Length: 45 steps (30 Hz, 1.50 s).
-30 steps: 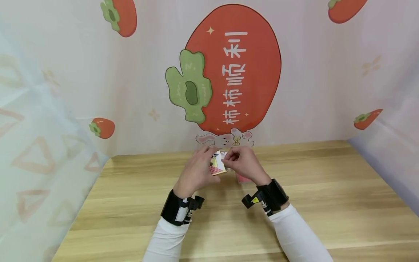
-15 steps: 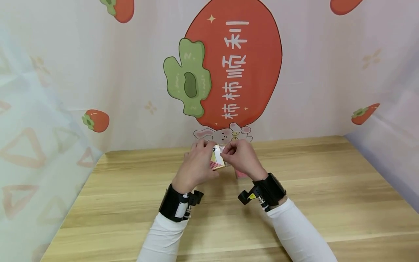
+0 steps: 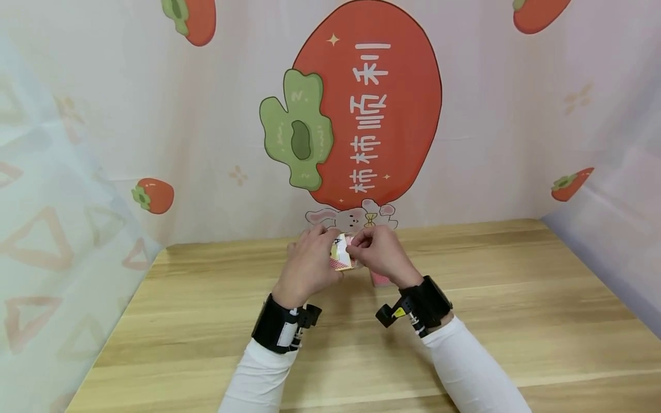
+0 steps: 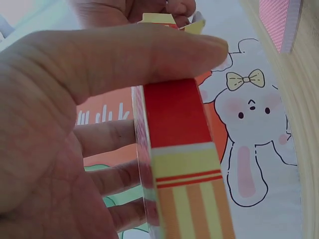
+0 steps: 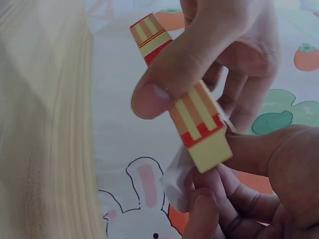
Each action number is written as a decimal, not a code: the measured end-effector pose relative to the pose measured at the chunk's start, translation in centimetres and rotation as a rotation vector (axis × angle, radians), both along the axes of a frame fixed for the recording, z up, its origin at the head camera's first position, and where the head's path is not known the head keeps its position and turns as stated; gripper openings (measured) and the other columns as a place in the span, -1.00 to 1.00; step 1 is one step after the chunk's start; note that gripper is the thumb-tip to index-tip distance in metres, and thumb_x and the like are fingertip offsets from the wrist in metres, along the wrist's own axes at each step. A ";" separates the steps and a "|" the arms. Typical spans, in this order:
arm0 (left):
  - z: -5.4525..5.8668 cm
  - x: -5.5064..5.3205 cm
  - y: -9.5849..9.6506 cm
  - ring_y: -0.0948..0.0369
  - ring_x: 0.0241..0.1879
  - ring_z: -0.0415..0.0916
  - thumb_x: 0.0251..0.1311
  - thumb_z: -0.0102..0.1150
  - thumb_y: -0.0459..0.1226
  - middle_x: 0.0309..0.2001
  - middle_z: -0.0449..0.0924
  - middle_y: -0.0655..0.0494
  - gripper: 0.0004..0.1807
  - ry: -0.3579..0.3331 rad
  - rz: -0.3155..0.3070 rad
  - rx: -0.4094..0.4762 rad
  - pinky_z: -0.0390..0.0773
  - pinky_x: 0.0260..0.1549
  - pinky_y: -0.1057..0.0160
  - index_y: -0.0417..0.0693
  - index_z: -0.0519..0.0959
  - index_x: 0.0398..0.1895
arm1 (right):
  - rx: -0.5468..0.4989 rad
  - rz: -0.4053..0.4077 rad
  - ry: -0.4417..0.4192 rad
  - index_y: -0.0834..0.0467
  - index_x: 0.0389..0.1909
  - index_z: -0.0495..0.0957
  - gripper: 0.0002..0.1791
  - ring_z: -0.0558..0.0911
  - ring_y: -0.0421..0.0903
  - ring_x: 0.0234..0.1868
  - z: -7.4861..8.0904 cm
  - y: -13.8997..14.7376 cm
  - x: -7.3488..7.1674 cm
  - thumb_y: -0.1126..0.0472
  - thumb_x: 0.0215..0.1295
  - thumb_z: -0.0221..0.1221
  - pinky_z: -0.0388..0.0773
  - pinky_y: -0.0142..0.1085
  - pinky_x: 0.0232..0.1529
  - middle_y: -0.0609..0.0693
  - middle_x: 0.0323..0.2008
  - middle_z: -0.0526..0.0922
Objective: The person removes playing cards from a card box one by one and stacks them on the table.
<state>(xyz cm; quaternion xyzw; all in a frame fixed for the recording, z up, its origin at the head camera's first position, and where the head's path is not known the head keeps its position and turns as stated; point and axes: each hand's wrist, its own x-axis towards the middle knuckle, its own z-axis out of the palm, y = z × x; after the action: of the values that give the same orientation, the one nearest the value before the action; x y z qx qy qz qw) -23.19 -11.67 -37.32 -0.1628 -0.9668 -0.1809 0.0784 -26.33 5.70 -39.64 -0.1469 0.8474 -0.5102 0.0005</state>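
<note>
My left hand (image 3: 304, 264) grips a small playing card box (image 3: 341, 252) by its narrow sides, raised in front of the backdrop. The box has red, cream and orange stripes along its side, and an "A" on its face. Its end is open, with a cream flap (image 4: 158, 19) and a small side flap (image 4: 197, 25) sticking out. At that end my right hand (image 3: 379, 252) pinches with curled fingers; a white flap (image 5: 177, 181) shows beside its thumb. Partly hidden below the right hand, a pink-patterned deck of cards (image 3: 381, 280) lies on the table.
The wooden table (image 3: 490, 298) reaches back to a pale cloth backdrop (image 3: 496, 143) printed with persimmons and a rabbit. A black camera band (image 3: 281, 324) sits on the left wrist, and another band (image 3: 428, 304) on the right.
The head view shifts slightly. My right fingertips come a little farther left over the box's open end, where some pink pattern now shows. My left hand keeps its grip.
</note>
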 end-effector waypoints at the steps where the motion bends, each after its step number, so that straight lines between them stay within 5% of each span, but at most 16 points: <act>1: 0.0 0.0 0.0 -0.03 -0.05 0.45 -0.15 0.59 -0.23 0.09 0.51 -0.02 -0.27 -0.002 0.004 -0.003 0.47 -0.22 -0.15 -0.05 0.58 0.22 | -0.012 0.008 -0.008 0.27 -0.39 0.65 -0.86 0.62 0.00 -0.50 0.0 0.2 0.0 0.28 0.26 0.37 0.54 -0.29 -0.47 0.03 -0.49 0.65; 9: 0.1 0.0 -0.2 -0.08 0.02 0.49 -0.16 0.56 -0.25 0.15 0.53 -0.05 -0.23 -0.008 0.028 -0.019 0.48 -0.21 -0.18 -0.04 0.56 0.27 | -0.039 0.020 -0.052 0.28 -0.34 0.60 -0.79 0.51 -0.08 -0.59 0.5 1.9 -0.1 0.21 0.30 0.37 0.52 -0.24 -0.48 0.04 -0.58 0.59; 14: 0.2 0.0 -0.2 -0.06 0.03 0.49 -0.18 0.58 -0.25 0.18 0.53 -0.04 -0.21 -0.011 0.041 -0.016 0.49 -0.18 -0.20 -0.03 0.56 0.28 | 0.061 -0.004 -0.025 0.28 -0.20 0.61 -0.72 0.63 0.01 -0.42 1.4 3.2 0.0 0.14 0.26 0.40 0.56 -0.22 -0.37 0.07 -0.43 0.67; 18: 0.3 -0.1 -0.3 -0.07 0.01 0.49 -0.18 0.60 -0.24 0.19 0.52 -0.05 -0.19 -0.016 0.029 -0.022 0.49 -0.17 -0.21 0.00 0.56 0.30 | 0.203 0.048 0.197 0.22 -0.01 0.60 -0.54 0.61 0.08 -0.01 2.2 3.9 0.3 0.16 0.11 0.50 0.55 -0.07 -0.01 0.07 -0.07 0.67; 21: 0.3 -0.1 -0.3 -0.08 0.02 0.50 -0.18 0.63 -0.22 0.19 0.52 -0.06 -0.16 -0.028 0.011 -0.046 0.49 -0.17 -0.21 0.02 0.54 0.32 | 0.296 0.177 0.418 0.17 0.00 0.63 -0.47 0.47 0.11 0.22 2.7 3.9 0.7 0.22 -0.04 0.58 0.43 0.04 0.19 0.08 0.13 0.59; 24: 0.4 0.0 -0.4 -0.08 0.02 0.50 -0.18 0.65 -0.20 0.17 0.53 -0.05 -0.14 -0.039 -0.004 -0.065 0.50 -0.17 -0.21 0.03 0.53 0.33 | 0.384 0.293 0.530 0.12 -0.08 0.67 -0.48 0.42 0.08 0.29 2.7 3.4 1.0 0.18 -0.12 0.63 0.37 0.06 0.25 0.05 0.18 0.56; 34: 0.7 0.5 -0.9 -0.06 -0.01 0.51 -0.18 0.64 -0.19 0.08 0.55 -0.02 -0.17 -0.068 -0.033 -0.066 0.52 -0.21 -0.17 0.02 0.54 0.29 | 0.503 0.340 0.416 0.07 -0.11 0.69 -0.54 0.54 0.01 0.16 2.6 2.1 1.3 0.18 -0.07 0.61 0.57 -0.12 0.09 0.00 0.14 0.58; 45: 0.7 0.4 -1.0 -0.01 -0.04 0.52 -0.20 0.65 -0.19 -0.01 0.55 0.01 -0.22 -0.062 -0.064 -0.060 0.51 -0.26 -0.10 -0.03 0.56 0.22 | 0.546 0.373 0.426 0.07 -0.17 0.73 -0.63 0.52 -0.08 0.08 2.7 2.0 1.5 0.21 -0.04 0.59 0.57 -0.22 0.03 -0.07 0.05 0.56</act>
<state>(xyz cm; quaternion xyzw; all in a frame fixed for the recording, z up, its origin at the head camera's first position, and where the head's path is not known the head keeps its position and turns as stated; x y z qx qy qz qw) -22.79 -12.64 -36.60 -0.1900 -0.9681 -0.1591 0.0376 -24.82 7.69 -36.96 -0.3954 0.8919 -0.2152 -0.0436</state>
